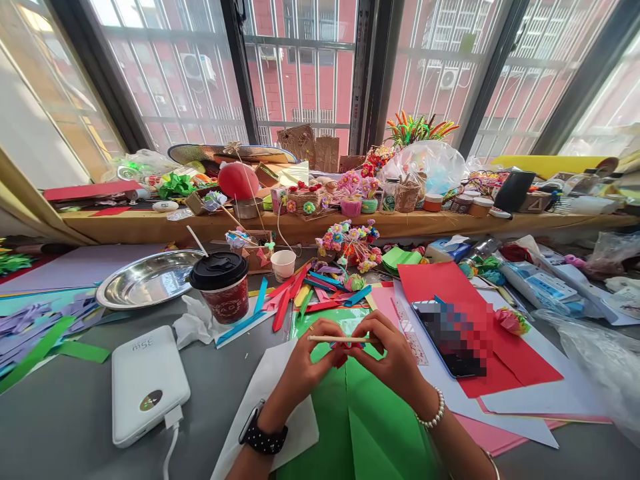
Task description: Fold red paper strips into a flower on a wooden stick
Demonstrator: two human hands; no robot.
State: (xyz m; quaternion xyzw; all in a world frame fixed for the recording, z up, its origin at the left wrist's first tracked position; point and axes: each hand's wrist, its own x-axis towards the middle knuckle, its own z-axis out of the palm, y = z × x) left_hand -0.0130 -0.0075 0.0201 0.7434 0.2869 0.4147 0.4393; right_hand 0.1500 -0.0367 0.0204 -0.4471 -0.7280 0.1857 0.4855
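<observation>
A thin pale wooden stick (325, 339) is held level between my two hands, above a large green sheet of paper (380, 413). My left hand (315, 353) has its fingers closed around the stick's left end. From the other side, my right hand (387, 353) pinches near the right end. Right behind and under the stick is a small red piece (342, 359), apparently paper with other colours in it, pressed between thumbs and fingers. The fingers partly cover it, so its full shape is hidden.
Left of me are a white power bank (145, 380) with a cable, a lidded cup (220, 287) and a metal tray (113, 293). Paper strips (285, 300) lie ahead. A phone (440, 340) rests on red paper (530, 360) at right. Crafts crowd the sill (300, 227).
</observation>
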